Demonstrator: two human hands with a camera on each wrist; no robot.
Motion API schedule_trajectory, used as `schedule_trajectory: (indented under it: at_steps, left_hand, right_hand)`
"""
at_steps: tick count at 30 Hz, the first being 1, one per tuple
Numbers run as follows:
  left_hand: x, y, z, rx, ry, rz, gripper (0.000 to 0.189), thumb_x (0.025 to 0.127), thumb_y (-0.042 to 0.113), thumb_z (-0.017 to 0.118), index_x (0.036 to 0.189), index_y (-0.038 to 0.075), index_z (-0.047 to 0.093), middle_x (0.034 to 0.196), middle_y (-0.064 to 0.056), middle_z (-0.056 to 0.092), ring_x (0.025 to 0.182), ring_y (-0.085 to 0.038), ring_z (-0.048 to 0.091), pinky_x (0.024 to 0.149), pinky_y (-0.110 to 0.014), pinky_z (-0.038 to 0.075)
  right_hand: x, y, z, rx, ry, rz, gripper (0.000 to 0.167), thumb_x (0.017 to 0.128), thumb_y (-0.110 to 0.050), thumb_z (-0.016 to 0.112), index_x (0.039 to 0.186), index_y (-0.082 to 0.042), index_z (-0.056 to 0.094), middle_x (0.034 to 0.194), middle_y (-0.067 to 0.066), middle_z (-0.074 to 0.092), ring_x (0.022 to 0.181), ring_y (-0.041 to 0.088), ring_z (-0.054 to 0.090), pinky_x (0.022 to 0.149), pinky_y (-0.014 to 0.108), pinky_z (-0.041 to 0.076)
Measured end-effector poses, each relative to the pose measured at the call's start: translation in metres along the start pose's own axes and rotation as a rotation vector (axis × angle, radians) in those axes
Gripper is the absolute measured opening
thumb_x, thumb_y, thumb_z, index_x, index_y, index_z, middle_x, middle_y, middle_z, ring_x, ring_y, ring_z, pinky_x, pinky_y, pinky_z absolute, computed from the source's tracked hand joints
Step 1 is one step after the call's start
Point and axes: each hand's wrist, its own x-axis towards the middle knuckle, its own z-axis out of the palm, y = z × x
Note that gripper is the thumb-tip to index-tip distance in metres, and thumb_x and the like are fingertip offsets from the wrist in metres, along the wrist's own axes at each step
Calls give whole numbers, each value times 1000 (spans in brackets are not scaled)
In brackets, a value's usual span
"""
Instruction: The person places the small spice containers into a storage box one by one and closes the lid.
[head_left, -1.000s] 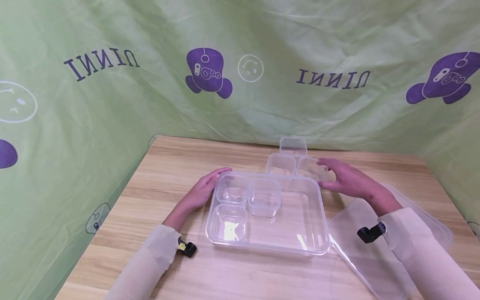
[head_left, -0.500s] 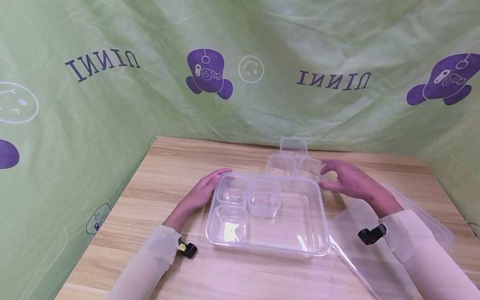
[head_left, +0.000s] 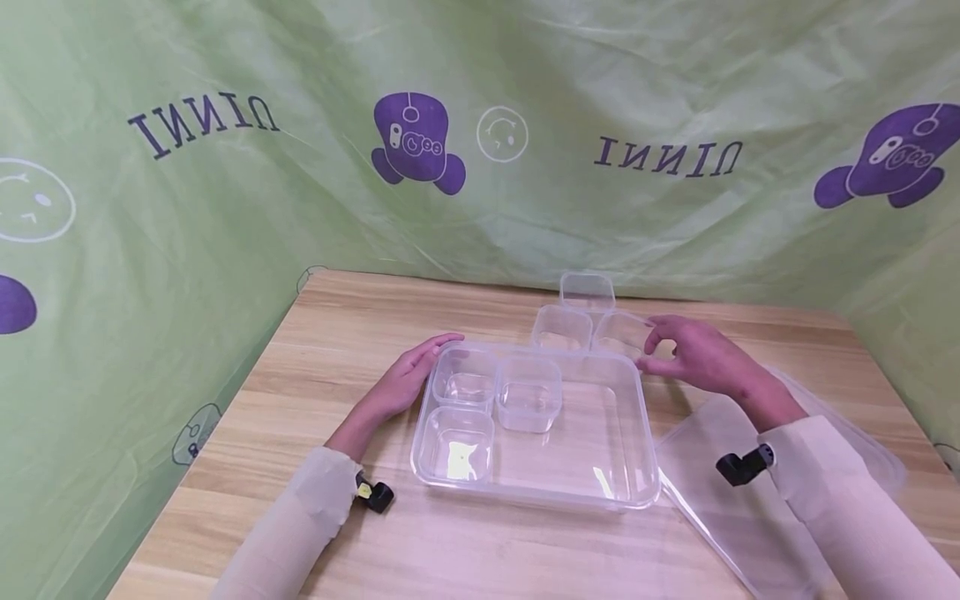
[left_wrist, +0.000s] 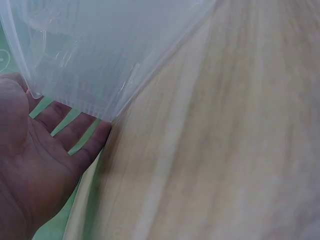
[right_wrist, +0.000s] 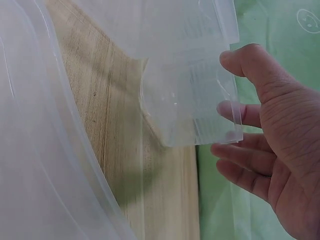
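A large clear plastic food container [head_left: 577, 500] stands on the table, with three small square clear tubs in its left part; one is the front-left tub [head_left: 457, 446]. My left hand [head_left: 405, 383] rests along the container's left side, fingers stretched out; in the left wrist view its fingertips touch the wall. Behind the container stand three more small tubs. My right hand [head_left: 701, 357] holds the right one of them, a small tub [head_left: 618, 332], by its rim, thumb [right_wrist: 240, 61] and index finger bent at its right side. The other fingers lie by the rim.
Beside that tub stand another small tub [head_left: 562, 329] and a rear tub [head_left: 587, 292] close to the green curtain [head_left: 525, 225]. Flat clear lids [head_left: 742, 492] lie at the right, under my right forearm. The wooden table [head_left: 360, 333] ends at the left edge.
My right thumb and index finger have drawn closer together at the small tub's right rim, and the hand has shifted slightly right. The left hand and the containers stay in place.
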Motion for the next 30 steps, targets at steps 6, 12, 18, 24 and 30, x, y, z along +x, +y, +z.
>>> schedule_trajectory:
  at_steps: [6, 12, 18, 24, 30]
  left_hand:
    - [1, -1, -1, 1, 0, -5, 44, 115, 31, 33, 152, 14, 51, 155, -2, 50, 145, -22, 40, 121, -45, 27]
    - [1, 0, -2, -6, 0, 0, 44, 115, 29, 33, 152, 14, 51, 154, -4, 50, 145, -23, 40, 121, -46, 27]
    - [2, -1, -2, -14, -2, 6, 45, 115, 29, 32, 153, 12, 50, 154, -6, 50, 145, -26, 41, 120, -49, 28]
    - [1, -1, -1, -2, 0, -2, 45, 115, 31, 33, 152, 14, 50, 155, -3, 50, 146, -23, 39, 121, -47, 27]
    - [0, 1, 0, 5, 6, -14, 44, 115, 30, 33, 152, 16, 52, 154, -2, 50, 145, -22, 40, 121, -46, 27]
  right_hand:
    - [1, 0, -2, 1, -3, -3, 21, 91, -36, 80, 86, -18, 70, 141, 29, 56, 132, 50, 50, 99, 60, 47]
    - [0, -1, -6, 3, 11, -7, 24, 90, -38, 81, 87, -17, 69, 142, 29, 55, 106, 42, 68, 83, 50, 53]
    - [-2, -1, -9, -12, 10, -27, 25, 91, -39, 81, 88, -17, 69, 143, 29, 54, 103, 40, 68, 81, 49, 53]
    - [-5, -2, -14, 1, 20, -25, 21, 90, -34, 81, 90, -17, 68, 146, 28, 51, 85, 24, 69, 76, 46, 56]
    - [-5, -5, -20, 28, 57, -48, 17, 90, -27, 81, 88, -17, 67, 144, 28, 53, 87, 31, 71, 78, 50, 58]
